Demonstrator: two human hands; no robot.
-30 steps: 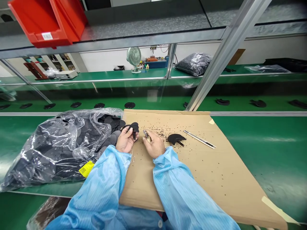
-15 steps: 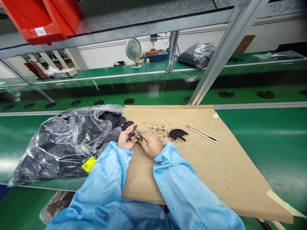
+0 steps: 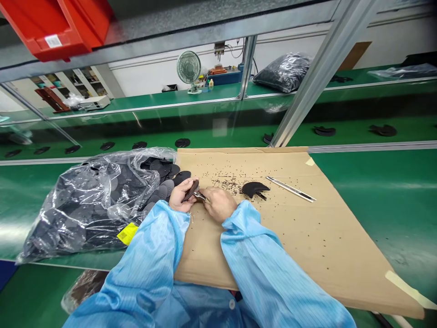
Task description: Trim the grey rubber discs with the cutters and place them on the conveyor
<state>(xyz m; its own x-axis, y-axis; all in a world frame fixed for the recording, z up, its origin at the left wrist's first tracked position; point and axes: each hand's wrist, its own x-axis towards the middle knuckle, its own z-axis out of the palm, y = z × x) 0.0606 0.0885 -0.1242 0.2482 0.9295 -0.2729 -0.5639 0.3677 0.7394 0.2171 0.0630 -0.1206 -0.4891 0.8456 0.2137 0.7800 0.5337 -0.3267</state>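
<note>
Lettering on the white label (image 3: 53, 41) of the red bin (image 3: 82, 38), at 11 o'clock from the hands, cannot be read. At 9 o'clock, dark discs are held in a clear bag (image 3: 85, 205); the print on its yellow label (image 3: 127, 233) is too small. The black part (image 3: 191, 190) is gripped, tilted, by the left hand (image 3: 179, 199). The plier-like tool (image 3: 199, 196), clasped in the right hand (image 3: 221, 206), has been brought against it, so one part now seems worked by both. At 3 o'clock, a curved black piece (image 3: 254, 188) and slim cutter (image 3: 290, 188) are left on cardboard (image 3: 266, 255).
</note>
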